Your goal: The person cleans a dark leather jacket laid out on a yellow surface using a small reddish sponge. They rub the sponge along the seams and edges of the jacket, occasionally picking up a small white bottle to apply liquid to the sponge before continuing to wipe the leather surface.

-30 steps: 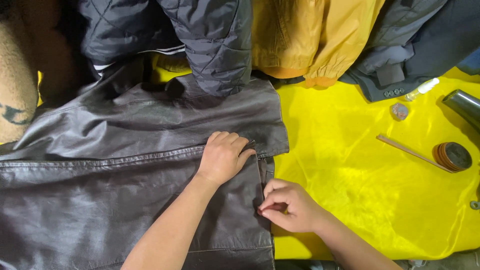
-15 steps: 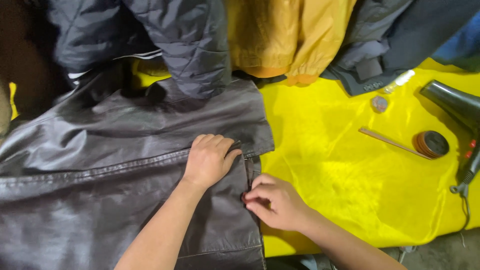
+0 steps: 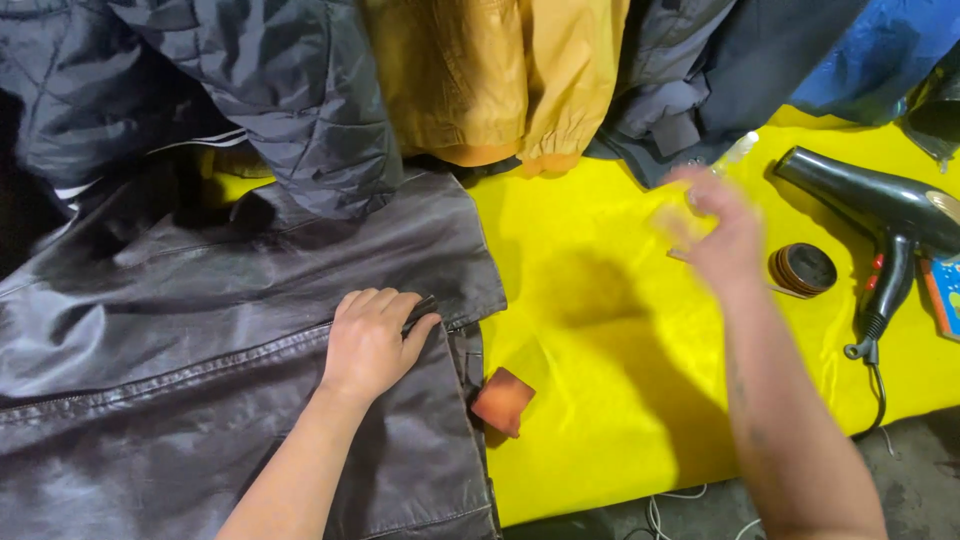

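My left hand (image 3: 375, 338) lies flat on a dark brown leather jacket (image 3: 200, 380), fingers pressed over the seam near its front edge. Over the yellow cloth (image 3: 600, 330), my right hand (image 3: 715, 232) is raised and blurred by motion, fingers apart, with nothing seen in it. It is close to a round dark tin (image 3: 803, 268). A small reddish-brown leather patch (image 3: 503, 400) lies on the yellow cloth beside the jacket's edge, touched by neither hand.
A black hair dryer (image 3: 885, 208) with its cord lies at the right, a blue-edged box (image 3: 945, 295) beside it. Dark quilted, mustard (image 3: 500, 80), grey and blue jackets are piled along the back. The table's front edge and floor cables show below.
My right hand has left the jacket's edge and swung up and right toward the tin. The reddish-brown patch now lies uncovered where that hand was. The view shifted right.
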